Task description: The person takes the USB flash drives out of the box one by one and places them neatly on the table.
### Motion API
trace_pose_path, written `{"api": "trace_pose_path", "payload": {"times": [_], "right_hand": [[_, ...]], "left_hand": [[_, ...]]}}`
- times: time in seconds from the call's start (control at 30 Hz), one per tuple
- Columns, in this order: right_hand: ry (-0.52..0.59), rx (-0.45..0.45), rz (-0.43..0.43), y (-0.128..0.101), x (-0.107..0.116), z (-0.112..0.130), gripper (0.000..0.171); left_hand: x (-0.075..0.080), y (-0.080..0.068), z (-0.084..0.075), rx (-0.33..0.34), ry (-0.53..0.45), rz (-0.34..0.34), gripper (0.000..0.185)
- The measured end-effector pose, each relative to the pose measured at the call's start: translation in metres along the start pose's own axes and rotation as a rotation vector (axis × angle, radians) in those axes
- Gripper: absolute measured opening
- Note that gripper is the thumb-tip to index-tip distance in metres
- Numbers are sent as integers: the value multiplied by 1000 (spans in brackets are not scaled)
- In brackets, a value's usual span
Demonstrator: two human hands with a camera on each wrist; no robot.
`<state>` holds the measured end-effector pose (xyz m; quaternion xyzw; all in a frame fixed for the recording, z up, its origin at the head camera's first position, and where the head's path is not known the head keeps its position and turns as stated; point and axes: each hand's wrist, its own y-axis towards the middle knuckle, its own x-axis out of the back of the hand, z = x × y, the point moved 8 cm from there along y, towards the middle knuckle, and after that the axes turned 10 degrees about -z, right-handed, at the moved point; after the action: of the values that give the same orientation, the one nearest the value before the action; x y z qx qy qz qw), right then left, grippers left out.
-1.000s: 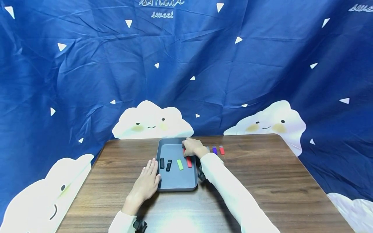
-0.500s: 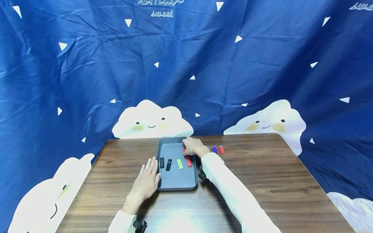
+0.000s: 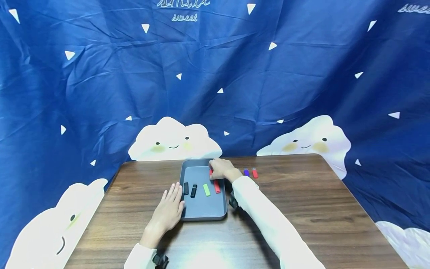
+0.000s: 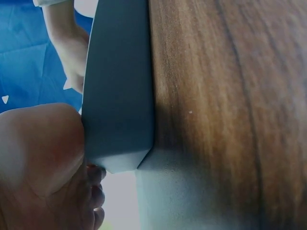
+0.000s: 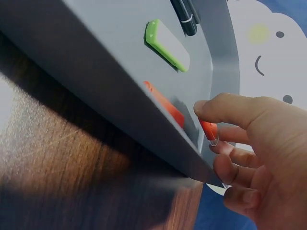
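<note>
Inside a grey tray (image 3: 201, 212), my right hand (image 3: 221, 169) is over the far right corner. Its thumb and fingers pinch a small red USB flash drive (image 5: 208, 128) with a clear end, seen in the right wrist view. Just nearer lies another red flash drive (image 3: 217, 187), along the tray's right wall. To its left are a light green one (image 3: 206, 189), a black one with a silver band (image 3: 193, 191) and a plain black one (image 3: 186, 188). My left hand (image 3: 167, 209) rests with straight fingers against the tray's left side, its palm close to the wall in the left wrist view.
On the wooden table (image 3: 302, 209), beyond my right forearm, lie a blue-purple flash drive (image 3: 246, 172) and a red one (image 3: 255, 173) with clear ends. A blue cloth (image 3: 215, 67) with clouds hangs behind the table's far edge.
The head view shifts slightly. Both hands, the tray and the flash drives keep their places, with my right hand still at the far right corner.
</note>
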<state>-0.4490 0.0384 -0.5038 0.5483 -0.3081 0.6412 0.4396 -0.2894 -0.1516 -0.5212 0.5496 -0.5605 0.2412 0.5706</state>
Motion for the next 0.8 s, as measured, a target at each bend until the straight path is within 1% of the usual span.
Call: {"api": "trace_pose_path", "payload": {"times": [0.03,0.17,0.3,0.47,0.73,0.8], "right_hand": [[2,2,0,0,0,0,44],[14,10,-11,-3,5,1,45],[26,15,-20,-7,8,2,45],[21,30,-27,-9,11,3,47],[21,50,-38,-12,20,2,51],[15,53,-39,-13,22,1,52]], "left_hand": [[1,0,-1,-1,-3,-1,57],[1,-1,-2,-29,-19,-45,57],[-1,-1,-4,-19,-28,-24,57],[-1,0,-5,-1,-11,7,57],[0,2,-7,-13,-13,-6,57],[-1,2,-7,-16,-13,-1,57]]}}
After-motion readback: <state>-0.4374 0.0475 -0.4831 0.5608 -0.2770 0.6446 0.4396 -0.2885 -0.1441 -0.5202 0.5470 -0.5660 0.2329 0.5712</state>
